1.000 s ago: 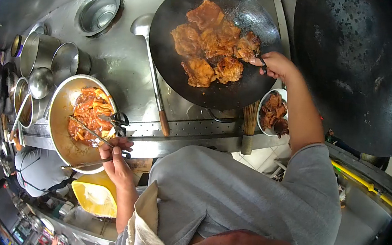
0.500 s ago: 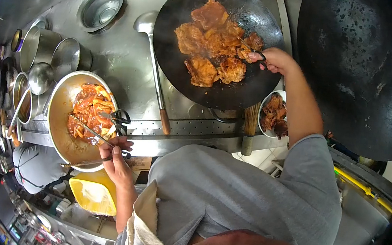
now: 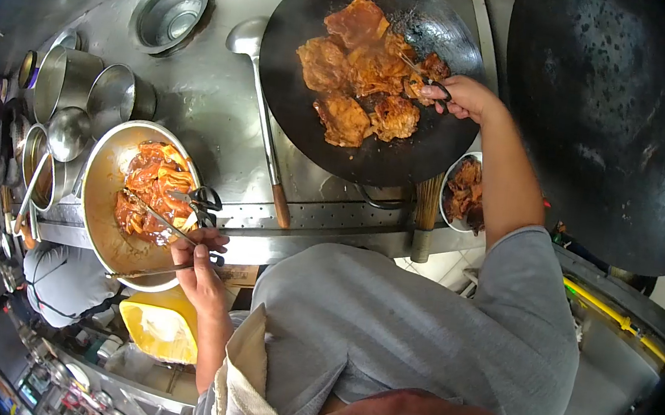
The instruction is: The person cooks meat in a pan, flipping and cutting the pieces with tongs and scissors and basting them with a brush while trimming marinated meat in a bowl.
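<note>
My right hand (image 3: 464,98) is closed on black-handled scissors (image 3: 442,91) at the right side of the black wok (image 3: 387,160). Their thin metal blades reach among several browned, sauce-coated pieces of meat (image 3: 355,67). Lower left, my left hand (image 3: 201,266) grips long metal tongs (image 3: 159,219), their two arms spread apart. One arm reaches over raw marinated meat (image 3: 147,178) in the cream-coloured bowl (image 3: 102,181); the other crosses its lower rim. A second pair of black-handled scissors (image 3: 203,203) leans on the bowl's right side, touching the meat.
A long-handled ladle (image 3: 264,126) lies left of the wok. A bamboo brush (image 3: 426,210) and a bowl of dark cooked meat (image 3: 464,191) are below it. A larger wok (image 3: 603,140) stands right. Pots (image 3: 68,83), a metal basin (image 3: 170,15), and a yellow container (image 3: 158,331) are leftward.
The scissors in my right hand have shifted slightly, their blades tilting a little up and left. My left hand and the tongs are almost unmoved.
</note>
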`<state>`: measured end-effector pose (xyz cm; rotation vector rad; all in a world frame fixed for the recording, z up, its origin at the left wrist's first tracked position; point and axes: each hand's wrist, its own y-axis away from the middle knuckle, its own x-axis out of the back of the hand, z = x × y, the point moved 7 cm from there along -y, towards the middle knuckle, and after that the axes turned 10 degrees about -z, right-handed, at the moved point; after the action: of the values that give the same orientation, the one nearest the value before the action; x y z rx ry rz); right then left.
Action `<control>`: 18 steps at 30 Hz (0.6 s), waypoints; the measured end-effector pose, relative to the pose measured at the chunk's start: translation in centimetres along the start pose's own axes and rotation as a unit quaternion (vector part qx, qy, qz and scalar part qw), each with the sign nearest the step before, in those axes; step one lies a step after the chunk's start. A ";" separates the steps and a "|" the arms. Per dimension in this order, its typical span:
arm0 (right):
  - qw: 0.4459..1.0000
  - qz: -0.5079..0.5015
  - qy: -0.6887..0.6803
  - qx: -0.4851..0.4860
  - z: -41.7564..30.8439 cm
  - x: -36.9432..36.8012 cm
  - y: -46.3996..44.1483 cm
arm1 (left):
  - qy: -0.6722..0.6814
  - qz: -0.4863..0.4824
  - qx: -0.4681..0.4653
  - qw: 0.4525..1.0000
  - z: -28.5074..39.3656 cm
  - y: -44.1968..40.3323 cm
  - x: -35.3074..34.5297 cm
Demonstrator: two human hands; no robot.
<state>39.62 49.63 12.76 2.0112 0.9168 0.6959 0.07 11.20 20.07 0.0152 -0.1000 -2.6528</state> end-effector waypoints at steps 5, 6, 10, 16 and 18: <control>1.000 -0.008 0.008 0.009 -0.9 0.0 -1.6 | -0.002 0.005 -0.009 1.000 0.2 0.0 0.2; 1.000 -0.012 0.001 0.004 -0.9 0.1 -1.5 | -0.002 0.006 -0.008 1.000 0.1 0.2 0.4; 0.999 0.024 0.028 -0.023 -0.8 0.6 -1.0 | -0.003 0.015 0.012 1.000 -0.8 0.6 1.1; 0.992 0.048 0.088 -0.079 -0.3 0.6 -0.2 | 0.002 0.011 0.012 1.000 -0.7 0.3 0.3; 0.997 0.045 0.060 -0.012 -0.8 0.0 -0.6 | 0.011 0.008 0.006 1.000 -0.5 0.3 0.2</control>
<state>38.88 50.24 12.65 2.0171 0.8861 0.8818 0.02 10.81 19.58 0.0474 -0.1087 -2.6362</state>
